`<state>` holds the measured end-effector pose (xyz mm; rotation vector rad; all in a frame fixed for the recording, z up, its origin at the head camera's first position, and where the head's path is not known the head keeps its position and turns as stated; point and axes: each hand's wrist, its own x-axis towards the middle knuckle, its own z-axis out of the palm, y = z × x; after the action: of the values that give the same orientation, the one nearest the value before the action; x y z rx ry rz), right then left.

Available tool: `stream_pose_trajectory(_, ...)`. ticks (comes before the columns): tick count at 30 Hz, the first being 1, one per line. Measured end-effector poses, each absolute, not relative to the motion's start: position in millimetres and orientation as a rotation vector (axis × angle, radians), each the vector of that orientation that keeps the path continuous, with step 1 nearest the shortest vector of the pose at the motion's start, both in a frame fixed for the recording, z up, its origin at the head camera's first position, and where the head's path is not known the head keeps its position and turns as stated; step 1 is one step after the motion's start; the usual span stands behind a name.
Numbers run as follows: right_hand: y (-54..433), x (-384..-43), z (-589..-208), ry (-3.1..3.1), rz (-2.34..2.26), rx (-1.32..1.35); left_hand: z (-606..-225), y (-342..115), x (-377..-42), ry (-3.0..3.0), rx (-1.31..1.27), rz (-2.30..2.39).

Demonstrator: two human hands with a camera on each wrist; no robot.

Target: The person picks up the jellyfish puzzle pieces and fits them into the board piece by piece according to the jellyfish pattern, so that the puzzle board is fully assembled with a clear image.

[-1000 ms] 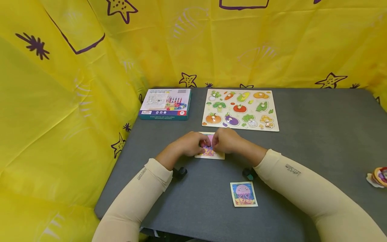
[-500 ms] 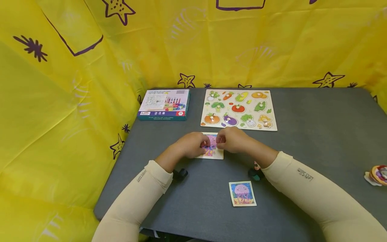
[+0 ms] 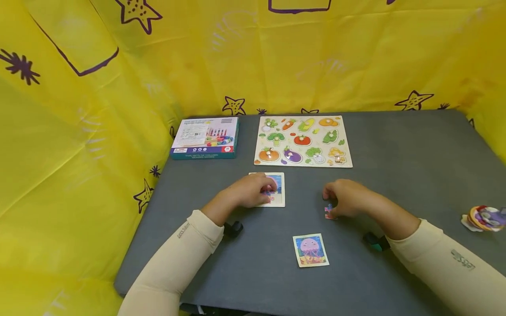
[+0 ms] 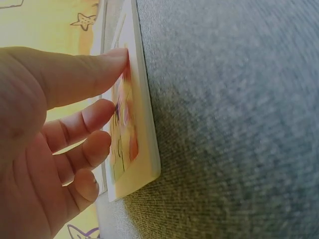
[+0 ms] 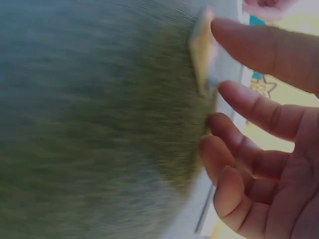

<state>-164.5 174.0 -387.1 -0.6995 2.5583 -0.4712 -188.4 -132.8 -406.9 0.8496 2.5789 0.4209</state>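
Note:
My left hand (image 3: 253, 189) lies over a small jigsaw puzzle board (image 3: 280, 201) with a pale frame and a pink-and-blue picture, partly hidden by the hand. In the left wrist view, the thumb tip touches the board's face and the other fingers bend loosely beside it. To the right, my right hand (image 3: 348, 198) reaches down around a small pink-and-blue jigsaw piece (image 3: 328, 210) on the grey table. The right wrist view has the thumb tip at one end of the piece (image 5: 202, 52) and the index fingertip near its other end, spread apart.
A jellyfish picture card (image 3: 310, 250) lies nearer the table's front edge. Behind the hands are a vegetable peg puzzle (image 3: 303, 149) and a flat bead box (image 3: 204, 138). A stack of colourful pieces (image 3: 484, 218) sits at the right. Yellow cloth (image 3: 253, 57) encloses the back and left.
My right hand has left the puzzle board and moved right to the loose jigsaw piece, uncovering more of the board. My left hand stays over the board. The view has shifted slightly.

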Motion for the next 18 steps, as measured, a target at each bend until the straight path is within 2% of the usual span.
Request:
stream_pose_trajectory(9, 177, -153, -393, 2.602, -0.527, -0.650, -405, -134, -189, 2.555, 0.834, 0.445)
stream_pose_trajectory(18, 152, -168, -394, 2.549, -0.825, -0.690, -407, -134, -190, 2.563, 0.828, 0.468)
